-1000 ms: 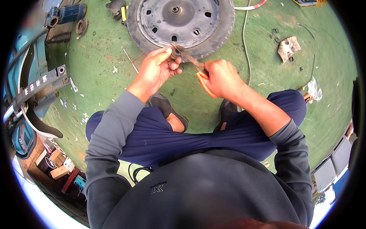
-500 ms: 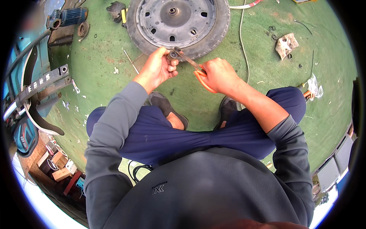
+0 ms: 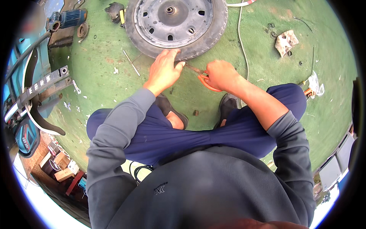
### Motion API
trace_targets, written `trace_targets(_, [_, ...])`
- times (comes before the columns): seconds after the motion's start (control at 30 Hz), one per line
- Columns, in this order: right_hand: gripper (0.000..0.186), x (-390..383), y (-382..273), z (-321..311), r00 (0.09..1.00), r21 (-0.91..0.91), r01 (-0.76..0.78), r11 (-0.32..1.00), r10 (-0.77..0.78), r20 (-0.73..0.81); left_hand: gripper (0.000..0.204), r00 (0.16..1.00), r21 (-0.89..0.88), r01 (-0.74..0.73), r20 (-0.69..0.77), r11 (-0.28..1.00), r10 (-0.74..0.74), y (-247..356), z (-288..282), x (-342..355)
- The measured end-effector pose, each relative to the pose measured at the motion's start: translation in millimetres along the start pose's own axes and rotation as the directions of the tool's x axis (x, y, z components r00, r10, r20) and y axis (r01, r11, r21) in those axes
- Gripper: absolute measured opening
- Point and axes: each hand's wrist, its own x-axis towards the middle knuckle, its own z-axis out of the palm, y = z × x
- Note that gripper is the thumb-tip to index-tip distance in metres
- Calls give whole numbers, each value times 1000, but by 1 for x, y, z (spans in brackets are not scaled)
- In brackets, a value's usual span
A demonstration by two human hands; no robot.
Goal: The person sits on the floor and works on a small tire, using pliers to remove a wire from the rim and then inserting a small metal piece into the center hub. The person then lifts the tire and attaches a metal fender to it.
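Observation:
My left hand (image 3: 164, 71) is palm-down at the near edge of the black tire on a grey wheel (image 3: 170, 26), fingers stretched out and thumb near the metal tip of an orange-handled tool (image 3: 202, 78). Anything beneath its fingers is hidden. My right hand (image 3: 221, 74) is closed on the tool's orange handles, which look like those of scissors or snips. A small dark piece (image 3: 196, 113) lies on the green floor between my shoes.
At left are a blue motor (image 3: 70, 18), a metal frame (image 3: 42, 86) and a teal-black case (image 3: 26, 135). A hose (image 3: 244, 53) runs right of the wheel. Beyond it lie a stained rag (image 3: 286, 42), small rings (image 3: 271, 26) and a plastic bag (image 3: 316, 86).
My left hand has turned palm-down and its fingers have straightened; the round metal part it held no longer shows there. A small dark piece now shows on the floor between my shoes.

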Motion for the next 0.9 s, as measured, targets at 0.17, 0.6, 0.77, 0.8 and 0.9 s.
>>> trace_targets(0.17, [40,2,-3,-1,1000,-42,13,999,-12,26,22,986,-130,-81,134,988,98,-31,18,14])
trace_targets(0.6, [23,41,0,-12,965,-77,39,996,-57,-255,20,944,-878,228,94,420,-316,4,-101,37])
trace_targets(0.77, [27,131,-30,-81,759,28,99,995,-57,-648,22,929,-954,234,163,187,-332,-10,-113,31])
trace_targets(0.8, [26,144,-32,-87,742,16,93,996,-59,-668,22,934,-964,222,167,145,-314,-12,-111,33])
trace_targets(0.9, [26,177,-40,-93,731,-9,82,997,-66,-680,20,934,-975,220,199,39,-298,-21,-108,30])
